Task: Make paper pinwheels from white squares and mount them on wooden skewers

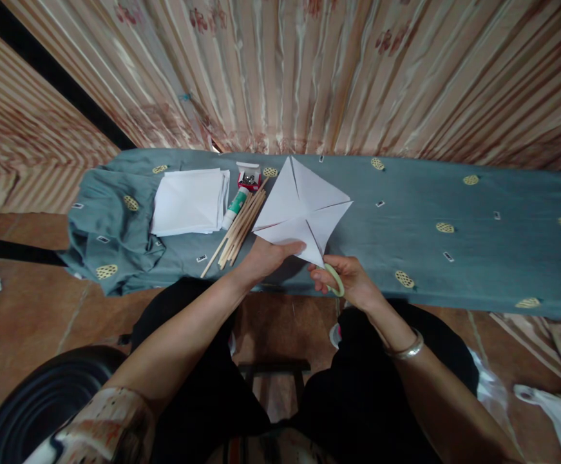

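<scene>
A white sheet of paper [280,200], slit from its corners toward the middle, is held up over the near edge of the cloth-covered table. My left hand [275,254] pinches its lower left part, thumb on top and the fingers hidden underneath. Light green scissor handles [334,281] sit in my right hand [345,277], whose fingers are wrapped round them. The scissor blades are hidden by the paper, close to its lower corner. Left of the sheet lie several thin wooden sticks [241,225] in a loose bundle.
A stack of white paper [188,201] lies at the left, beside a green and white glue stick [236,206] and a small red and white box [248,175] of metal pieces. Blue-green cloth [406,225] covers the table. A pleated curtain [280,77] hangs behind; a black stool [48,399] stands lower left.
</scene>
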A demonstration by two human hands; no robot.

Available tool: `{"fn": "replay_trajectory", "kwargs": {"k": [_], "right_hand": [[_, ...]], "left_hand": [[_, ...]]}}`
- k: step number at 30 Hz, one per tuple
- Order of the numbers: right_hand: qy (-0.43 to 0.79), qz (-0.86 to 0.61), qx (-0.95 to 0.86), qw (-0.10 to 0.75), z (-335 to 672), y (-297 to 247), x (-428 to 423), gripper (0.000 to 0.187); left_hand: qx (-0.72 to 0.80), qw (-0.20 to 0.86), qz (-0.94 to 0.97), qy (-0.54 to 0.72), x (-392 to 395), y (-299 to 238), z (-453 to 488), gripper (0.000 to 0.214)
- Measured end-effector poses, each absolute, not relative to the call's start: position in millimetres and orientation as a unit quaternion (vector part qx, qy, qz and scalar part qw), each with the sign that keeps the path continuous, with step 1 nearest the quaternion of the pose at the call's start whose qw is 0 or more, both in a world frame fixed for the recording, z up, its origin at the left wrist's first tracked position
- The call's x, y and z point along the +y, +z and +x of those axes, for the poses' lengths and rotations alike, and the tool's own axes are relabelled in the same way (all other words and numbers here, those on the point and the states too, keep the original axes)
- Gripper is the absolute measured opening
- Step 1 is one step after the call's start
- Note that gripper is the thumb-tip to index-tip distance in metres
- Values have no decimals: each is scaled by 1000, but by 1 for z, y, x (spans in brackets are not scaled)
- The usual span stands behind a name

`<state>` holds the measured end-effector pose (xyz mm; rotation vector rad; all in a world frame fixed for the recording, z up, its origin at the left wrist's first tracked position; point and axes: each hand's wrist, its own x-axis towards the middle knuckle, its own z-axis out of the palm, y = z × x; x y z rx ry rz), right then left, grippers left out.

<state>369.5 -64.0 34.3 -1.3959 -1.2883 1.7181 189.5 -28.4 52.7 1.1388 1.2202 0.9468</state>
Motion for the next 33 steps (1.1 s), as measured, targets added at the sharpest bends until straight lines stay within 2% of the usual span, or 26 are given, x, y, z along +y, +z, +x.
{"fn": "replay_trajectory", "kwargs": {"k": [11,16,18,20,26,28,33], "right_hand": [[680,-514,-458,254,371,37,-68,47],[651,-531,-503,204,394,27,-74,48],[585,-547,-575,169,411,27,-74,43],[468,-603,-624,169,428,29,-73,43],[129,-738,-652,118,453,28,-65,58],[72,-749,-650,102,453,26,-60,64],[16,-767,-638,64,450,24,-46,69]], "left_hand": [[529,551,484,427,-24,50,188,22],[492,544,482,479,-20,49,178,29],[478,553,465,501,-18,47,173,33],[475,567,440,509,-19,43,171,35],[513,631,380,441,-30,28,178,30],[513,659,367,410,-34,23,184,26],[497,694,353,384,-33,16,196,24]]}}
